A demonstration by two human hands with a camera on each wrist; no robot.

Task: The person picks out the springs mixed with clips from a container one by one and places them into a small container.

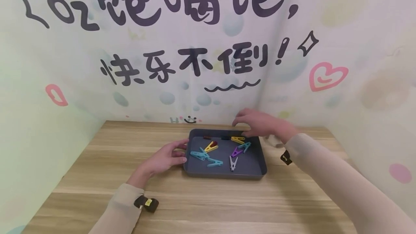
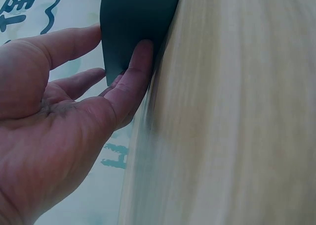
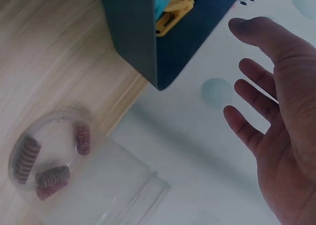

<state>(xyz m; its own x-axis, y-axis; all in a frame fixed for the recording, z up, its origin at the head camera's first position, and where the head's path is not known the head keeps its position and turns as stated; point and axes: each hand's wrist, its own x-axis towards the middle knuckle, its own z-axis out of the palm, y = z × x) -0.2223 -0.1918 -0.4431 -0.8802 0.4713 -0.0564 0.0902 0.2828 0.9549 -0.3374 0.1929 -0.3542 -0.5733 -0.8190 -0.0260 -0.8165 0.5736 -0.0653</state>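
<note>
A dark grey rectangular tray (image 1: 224,173) on the table holds several small clothespins. A yellow clothespin (image 1: 212,146) and light blue clothespins (image 1: 199,154) lie on its left side. On the right are a purple clothespin (image 1: 237,151), a teal one, another yellow one and a grey clothespin (image 1: 233,163). Dark ridged coils (image 1: 207,137) lie by the back wall. My left hand (image 1: 169,157) touches the tray's left side with extended fingers, as the left wrist view shows. My right hand (image 1: 258,122) hovers over the back right corner, fingers loosely spread and holding nothing.
A clear jar (image 3: 103,180) with several ridged, coil-like pieces (image 3: 53,176) inside stands right of the tray, partly behind my right arm in the head view. The wooden table (image 1: 208,201) ends at a printed wall sheet (image 1: 156,107) behind the tray.
</note>
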